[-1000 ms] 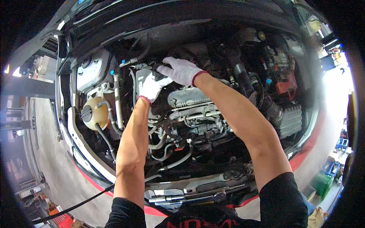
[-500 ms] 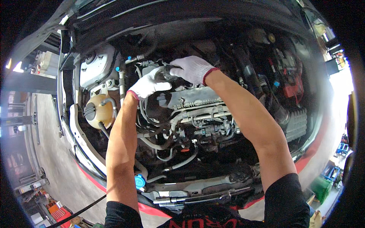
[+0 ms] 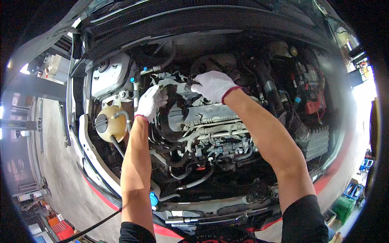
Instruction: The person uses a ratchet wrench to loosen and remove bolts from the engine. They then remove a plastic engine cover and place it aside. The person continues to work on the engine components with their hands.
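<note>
Both my hands wear white knit gloves with dark red cuffs, at the back of a car's engine bay. Between them is a grey metal bracket (image 3: 175, 85) with a darker right end. My left hand (image 3: 152, 101) is closed at the bracket's left end, its fingers curled. My right hand (image 3: 214, 86) is closed at the dark right end, fingertips pointing left; the palm is hidden. Just below the hands lies the engine's grey upper cover (image 3: 214, 112). I cannot tell whether the bracket is loose or fixed.
A yellowish coolant tank (image 3: 110, 123) stands left of my left forearm, with a pale strut-tower cover (image 3: 113, 77) behind it. A blue cap (image 3: 153, 198) sits near the front edge. On the right are a red terminal cover (image 3: 314, 106) and a ribbed grey box (image 3: 317, 141).
My hands have moved apart, the left toward me and leftward, the right slightly rightward. More of the grey bracket shows between them. The whole view has shifted slightly.
</note>
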`<state>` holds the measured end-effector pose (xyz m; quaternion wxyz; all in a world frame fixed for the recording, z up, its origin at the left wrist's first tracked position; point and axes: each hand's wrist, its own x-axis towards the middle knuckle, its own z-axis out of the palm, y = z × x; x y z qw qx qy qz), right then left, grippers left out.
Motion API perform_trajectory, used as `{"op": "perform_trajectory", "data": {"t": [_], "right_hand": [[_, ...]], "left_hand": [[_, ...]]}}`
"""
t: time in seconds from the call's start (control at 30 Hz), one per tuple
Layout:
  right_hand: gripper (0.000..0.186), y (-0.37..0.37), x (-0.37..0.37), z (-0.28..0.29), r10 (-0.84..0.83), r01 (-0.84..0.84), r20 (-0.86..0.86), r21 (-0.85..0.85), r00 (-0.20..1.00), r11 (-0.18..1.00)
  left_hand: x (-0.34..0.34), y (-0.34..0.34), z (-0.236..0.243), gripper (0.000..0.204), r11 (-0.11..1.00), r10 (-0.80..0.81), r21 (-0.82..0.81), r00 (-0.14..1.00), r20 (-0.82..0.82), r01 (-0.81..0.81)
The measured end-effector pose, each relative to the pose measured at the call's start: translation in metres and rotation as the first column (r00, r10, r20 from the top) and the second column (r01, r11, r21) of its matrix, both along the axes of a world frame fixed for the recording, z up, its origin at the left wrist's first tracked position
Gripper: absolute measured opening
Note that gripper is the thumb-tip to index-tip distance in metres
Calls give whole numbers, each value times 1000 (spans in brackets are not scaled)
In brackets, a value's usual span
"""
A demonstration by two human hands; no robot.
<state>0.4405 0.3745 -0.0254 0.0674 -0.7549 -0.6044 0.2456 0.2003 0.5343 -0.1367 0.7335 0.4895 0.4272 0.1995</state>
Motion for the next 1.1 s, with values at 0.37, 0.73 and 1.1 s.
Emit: {"op": "perform_trajectory", "data": {"t": [0.37,0.73,1.1], "right_hand": [[43,-26,-6,-76,108,-71,-123,274,987,959],[33,-127,61,-49,-441,451,-124,411,889,793],[32,-145,21,-79,-382,409,-147,330,912,850]], "left_hand": [[7,-20,2,38,979,-75,178,986,-150,101],[68,-40,36,38,142,-203,554,571,-795,821],[73,-30,6,44,-55,-119,480,471,-874,876]]}}
